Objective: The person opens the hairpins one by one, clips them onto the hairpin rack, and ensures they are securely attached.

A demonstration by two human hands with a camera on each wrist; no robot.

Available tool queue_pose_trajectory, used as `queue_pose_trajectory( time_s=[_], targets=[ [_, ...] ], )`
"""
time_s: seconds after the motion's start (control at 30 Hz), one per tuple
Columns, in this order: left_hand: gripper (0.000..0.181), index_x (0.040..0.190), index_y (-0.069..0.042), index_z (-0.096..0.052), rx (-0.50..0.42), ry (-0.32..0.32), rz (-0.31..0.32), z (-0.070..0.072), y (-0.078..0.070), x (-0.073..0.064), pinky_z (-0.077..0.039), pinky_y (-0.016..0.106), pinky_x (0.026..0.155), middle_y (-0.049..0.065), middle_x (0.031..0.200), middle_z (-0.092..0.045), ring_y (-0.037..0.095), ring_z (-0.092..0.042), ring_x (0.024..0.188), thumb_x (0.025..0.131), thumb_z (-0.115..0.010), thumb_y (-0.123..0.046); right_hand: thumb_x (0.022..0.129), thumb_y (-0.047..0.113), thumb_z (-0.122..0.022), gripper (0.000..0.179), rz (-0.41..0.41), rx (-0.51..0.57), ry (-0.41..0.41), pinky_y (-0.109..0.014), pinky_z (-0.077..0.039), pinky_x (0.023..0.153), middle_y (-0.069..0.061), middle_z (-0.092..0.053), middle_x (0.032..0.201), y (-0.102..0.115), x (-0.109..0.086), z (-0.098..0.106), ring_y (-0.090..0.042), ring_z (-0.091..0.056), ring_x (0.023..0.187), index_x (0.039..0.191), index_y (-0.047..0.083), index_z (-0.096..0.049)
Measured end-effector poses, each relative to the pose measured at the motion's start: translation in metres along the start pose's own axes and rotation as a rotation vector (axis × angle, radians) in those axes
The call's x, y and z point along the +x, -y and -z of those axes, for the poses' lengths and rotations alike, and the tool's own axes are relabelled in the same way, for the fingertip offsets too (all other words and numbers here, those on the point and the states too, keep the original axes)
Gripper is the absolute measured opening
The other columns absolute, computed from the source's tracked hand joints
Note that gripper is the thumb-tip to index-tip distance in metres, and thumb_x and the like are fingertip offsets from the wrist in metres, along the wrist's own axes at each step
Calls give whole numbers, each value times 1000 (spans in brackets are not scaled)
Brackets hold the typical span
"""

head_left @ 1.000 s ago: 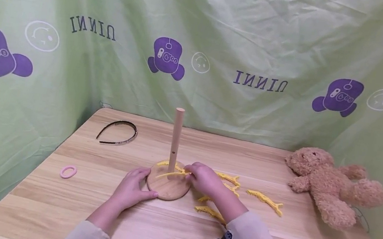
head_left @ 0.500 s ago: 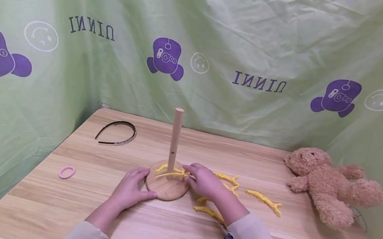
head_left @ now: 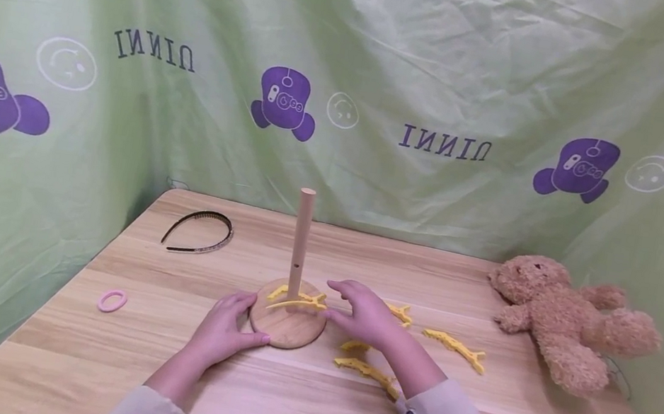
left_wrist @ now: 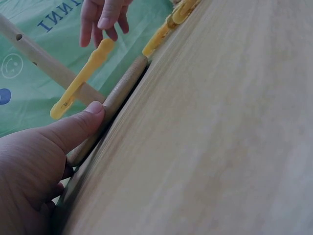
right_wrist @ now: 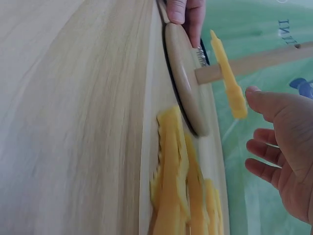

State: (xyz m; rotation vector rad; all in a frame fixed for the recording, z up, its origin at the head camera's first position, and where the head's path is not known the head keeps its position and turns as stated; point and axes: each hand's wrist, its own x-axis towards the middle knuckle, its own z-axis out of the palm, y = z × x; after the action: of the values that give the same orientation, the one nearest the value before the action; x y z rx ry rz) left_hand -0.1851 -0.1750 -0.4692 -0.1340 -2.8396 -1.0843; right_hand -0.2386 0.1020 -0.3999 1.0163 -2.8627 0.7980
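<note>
Head view first: nearest, the left hand (head_left: 223,334) grips the rim of the round wooden base (head_left: 288,335), just as it did a second ago. Several loose yellow clips (right_wrist: 171,166) lie on the table (head_left: 251,402) beneath and beside the right hand (head_left: 362,315). That hand is what has changed: half a second ago its fingertips pinched the tail of the other yellow clip (right_wrist: 226,73); now thumb and fingers stand wide apart, holding nothing. The thumb is right beside the tail, though whether they touch I cannot tell. The clip stays put, so the post (head_left: 301,238) seems to carry it unaided and this placement looks made. It straddles the post low down, one slim arm in front and one behind, raised clear of the base in the wrist views, its tail towards the right hand. Farther off lies a brown teddy bear (head_left: 567,317), before a green curtain (head_left: 436,201).
</note>
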Motion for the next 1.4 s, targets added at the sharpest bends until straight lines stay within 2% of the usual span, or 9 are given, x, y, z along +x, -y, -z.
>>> queue_pose_trajectory(
  time_s=[0.13,0.33,0.5,0.63,0.77,0.87,1.1,1.4],
  targets=[
    [95,140,3,-49,6,3,-1,0,1,0,-31,58,116,21,145,-49,42,-40,137,69,-84,-48,91,27,-70,50,-46,36,-50,-49,-52,98,-16,-61,131,-10,-14,7,-33,-63,113,134,6,-57],
    [94,140,4,-48,12,3,-6,-1,2,1,-32,58,116,21,145,-49,43,-40,137,70,-84,-48,90,25,-71,47,-149,149,-139,-52,-51,99,-16,-61,129,-29,-44,16,-35,-58,118,130,6,-56],
    [94,140,4,-48,11,5,-5,0,3,1,-32,58,115,22,145,-49,43,-40,137,70,-84,-48,88,23,-73,46,-217,180,-260,-55,-49,99,-17,-62,126,-51,-72,23,-36,-58,116,127,4,-57],
    [94,140,4,-48,10,6,-4,0,2,1,-32,58,115,22,144,-49,43,-40,137,70,-84,-47,88,24,-73,51,-302,191,-313,-59,-45,102,-19,-59,132,-69,-96,31,-39,-54,120,131,4,-55],
    [94,140,4,-49,10,4,-7,0,2,1,-32,58,115,22,144,-49,43,-40,137,70,-84,-48,91,30,-70,55,-404,173,-306,-63,-41,103,-23,-52,139,-84,-119,40,-45,-49,125,136,7,-51],
    [94,140,4,-49,7,2,-8,-1,3,2,-32,58,115,22,144,-50,43,-40,137,70,-84,-48,91,33,-69,57,-452,150,-288,-66,-39,103,-26,-47,142,-95,-135,45,-48,-45,127,138,7,-49],
    [94,140,4,-49,11,-14,-15,-1,4,1,-32,60,114,23,144,-50,44,-41,136,69,-84,-48,90,28,-71,60,-460,147,-298,-71,-37,102,-35,-43,140,-123,-159,46,-55,-44,125,138,-1,-47],
    [95,140,4,-48,-9,-4,-7,-2,4,2,-32,59,115,21,145,-49,43,-40,137,69,-85,-47,86,24,-73,62,-473,101,-290,-67,-32,105,-35,-51,133,-147,-171,42,-53,-44,124,134,-7,-48]
  ],
)
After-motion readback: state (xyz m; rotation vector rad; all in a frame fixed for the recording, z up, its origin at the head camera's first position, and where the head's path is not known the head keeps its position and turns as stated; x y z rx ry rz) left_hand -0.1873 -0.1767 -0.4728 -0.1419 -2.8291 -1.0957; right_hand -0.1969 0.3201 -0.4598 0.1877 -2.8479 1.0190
